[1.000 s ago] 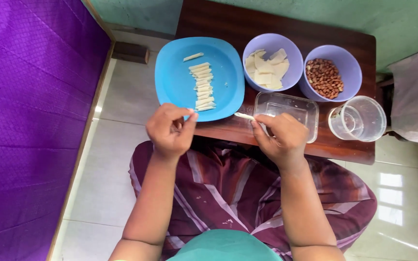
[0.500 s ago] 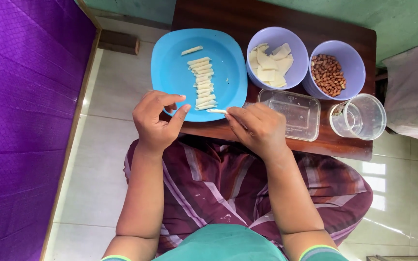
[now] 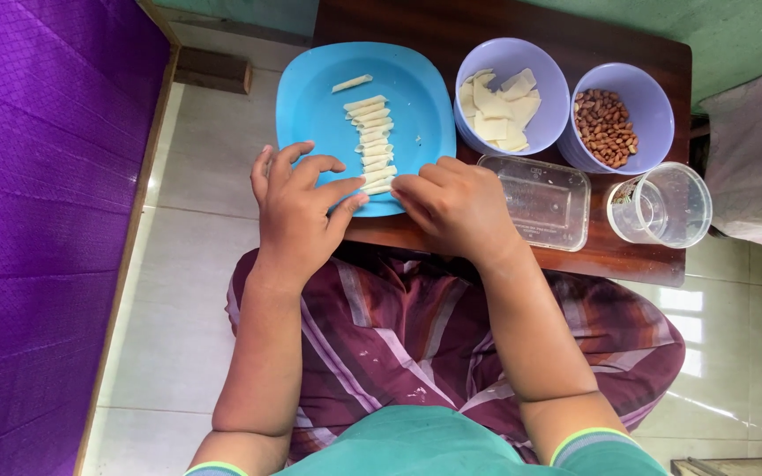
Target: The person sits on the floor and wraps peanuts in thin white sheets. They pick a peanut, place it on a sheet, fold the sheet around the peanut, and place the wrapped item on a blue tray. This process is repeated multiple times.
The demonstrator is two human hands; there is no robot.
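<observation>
Under right hand [image 3: 453,204], plate [image 3: 315,97] edge.

Bowl of peanuts [image 3: 608,126]; clear jug [image 3: 663,205]; purple cloth [image 3: 41,176].

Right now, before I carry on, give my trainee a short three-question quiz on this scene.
1. True or false: both hands, left hand and right hand, meet at the near end of the row of pale rolled strips on the blue plate.
2. Which bowl holds peanuts: A the bowl nearest the plate, B the far right one?
3. What stands right of the clear rectangular container?

Key: 1 true; 2 B; 3 a clear measuring cup.
</observation>
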